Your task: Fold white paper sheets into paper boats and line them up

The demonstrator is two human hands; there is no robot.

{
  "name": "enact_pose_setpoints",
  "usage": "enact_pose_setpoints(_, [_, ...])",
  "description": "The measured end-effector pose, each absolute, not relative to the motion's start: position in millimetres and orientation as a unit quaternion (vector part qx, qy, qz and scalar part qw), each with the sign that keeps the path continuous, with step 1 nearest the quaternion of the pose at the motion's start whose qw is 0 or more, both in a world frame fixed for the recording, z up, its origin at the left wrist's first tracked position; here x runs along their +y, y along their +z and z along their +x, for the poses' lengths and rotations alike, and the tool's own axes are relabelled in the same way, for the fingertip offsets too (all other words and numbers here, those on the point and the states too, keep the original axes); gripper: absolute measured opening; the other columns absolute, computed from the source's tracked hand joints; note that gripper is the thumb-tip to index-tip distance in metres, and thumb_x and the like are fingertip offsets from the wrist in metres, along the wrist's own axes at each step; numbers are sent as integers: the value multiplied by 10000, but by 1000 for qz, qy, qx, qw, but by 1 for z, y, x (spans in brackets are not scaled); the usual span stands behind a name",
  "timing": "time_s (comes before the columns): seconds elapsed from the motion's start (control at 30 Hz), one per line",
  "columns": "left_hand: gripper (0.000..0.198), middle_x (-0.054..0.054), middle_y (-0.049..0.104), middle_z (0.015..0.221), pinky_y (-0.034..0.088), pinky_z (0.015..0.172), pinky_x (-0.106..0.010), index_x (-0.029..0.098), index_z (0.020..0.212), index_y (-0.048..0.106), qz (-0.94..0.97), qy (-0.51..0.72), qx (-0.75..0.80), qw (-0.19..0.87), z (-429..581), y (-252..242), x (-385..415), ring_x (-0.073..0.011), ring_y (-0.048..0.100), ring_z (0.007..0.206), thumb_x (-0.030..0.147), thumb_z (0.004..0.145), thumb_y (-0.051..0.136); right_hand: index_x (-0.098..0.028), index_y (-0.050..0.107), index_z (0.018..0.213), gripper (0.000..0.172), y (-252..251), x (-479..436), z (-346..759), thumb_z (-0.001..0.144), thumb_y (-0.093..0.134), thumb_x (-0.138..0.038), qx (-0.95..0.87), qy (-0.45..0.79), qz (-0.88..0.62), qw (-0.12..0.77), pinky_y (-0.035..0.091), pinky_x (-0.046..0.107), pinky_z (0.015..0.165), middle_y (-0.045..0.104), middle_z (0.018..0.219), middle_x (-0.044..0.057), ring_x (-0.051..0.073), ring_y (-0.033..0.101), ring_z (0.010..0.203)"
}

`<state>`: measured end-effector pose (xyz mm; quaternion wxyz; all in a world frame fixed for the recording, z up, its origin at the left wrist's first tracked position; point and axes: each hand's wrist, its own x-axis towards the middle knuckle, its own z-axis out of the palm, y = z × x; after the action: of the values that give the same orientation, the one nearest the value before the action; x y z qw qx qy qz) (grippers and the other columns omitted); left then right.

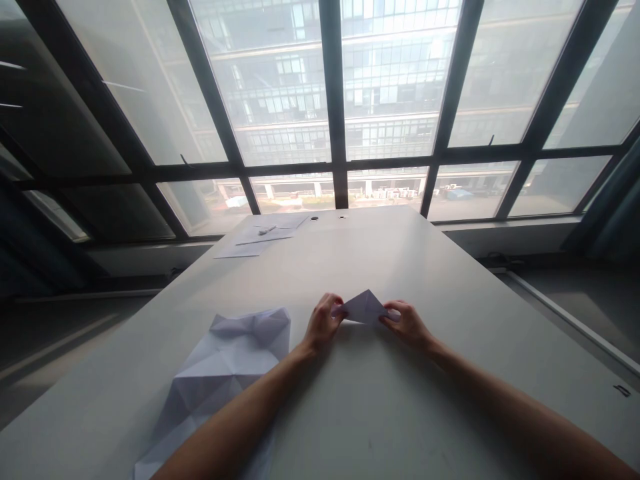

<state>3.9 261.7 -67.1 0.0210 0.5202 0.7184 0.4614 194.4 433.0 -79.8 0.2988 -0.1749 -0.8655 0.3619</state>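
A small folded piece of white paper with a pointed top is held just above the table, between both hands. My left hand pinches its left corner between thumb and fingers. On the opposite side, my right hand grips the right corner in the same way. A larger creased sheet of white paper lies unfolded to the left, partly hidden under my left forearm.
The white table stretches toward the windows. Flat papers with small items on them lie at the far left. A round hole sits near the far edge. A small dark object lies at the right edge.
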Motion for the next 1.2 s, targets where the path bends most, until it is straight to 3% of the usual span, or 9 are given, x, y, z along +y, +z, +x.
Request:
enact_pose_setpoints(0.13, [86, -65, 570, 1068, 554, 782, -343, 204, 891, 605, 527, 489, 694, 29, 6, -66, 261, -224, 613, 985, 249, 837, 655, -177, 730, 867, 209, -79, 434, 196, 847, 627, -357, -836, 429, -165, 300, 503, 333, 734, 734, 834, 58, 234, 668, 787])
enact_pose_setpoints(0.27, [156, -86, 569, 1153, 525, 888, -394, 202, 882, 587, 519, 493, 698, 17, 4, -70, 263, -264, 562, 1133, 274, 807, 703, -172, 713, 832, 219, -77, 441, 197, 845, 622, -371, -815, 456, -166, 317, 486, 303, 702, 718, 792, 44, 215, 650, 764])
enact_pose_setpoints(0.47, [360, -142, 623, 1221, 552, 802, -400, 183, 1096, 535, 352, 646, 657, 165, -14, -75, 268, -221, 677, 939, 506, 975, 435, -166, 710, 827, 277, -77, 454, 198, 814, 658, -439, -798, 471, -171, 334, 484, 297, 661, 706, 761, 40, 211, 636, 726])
enact_pose_setpoints(0.7, [467, -86, 728, 907, 544, 730, -316, 126, 1121, 673, 381, 617, 636, 264, -22, -72, 265, -191, 680, 786, 482, 822, 707, -178, 708, 814, 286, -75, 455, 199, 812, 660, -460, -800, 481, -164, 318, 489, 300, 652, 697, 740, 36, 216, 632, 716])
enact_pose_setpoints(0.9, [480, -85, 721, 953, 562, 810, -347, 156, 1112, 679, 417, 610, 629, 243, -15, -67, 262, -220, 692, 886, 455, 751, 784, -174, 728, 837, 278, -72, 456, 200, 799, 675, -443, -784, 506, -181, 312, 507, 316, 683, 735, 797, 61, 241, 667, 767])
enact_pose_setpoints(1.2, [429, -53, 671, 918, 573, 714, -306, 162, 1046, 658, 439, 610, 628, 201, -9, -68, 260, -171, 664, 773, 395, 721, 812, -151, 734, 828, 298, -72, 457, 200, 760, 690, -438, -768, 528, -201, 300, 502, 316, 660, 747, 801, 76, 243, 677, 753])
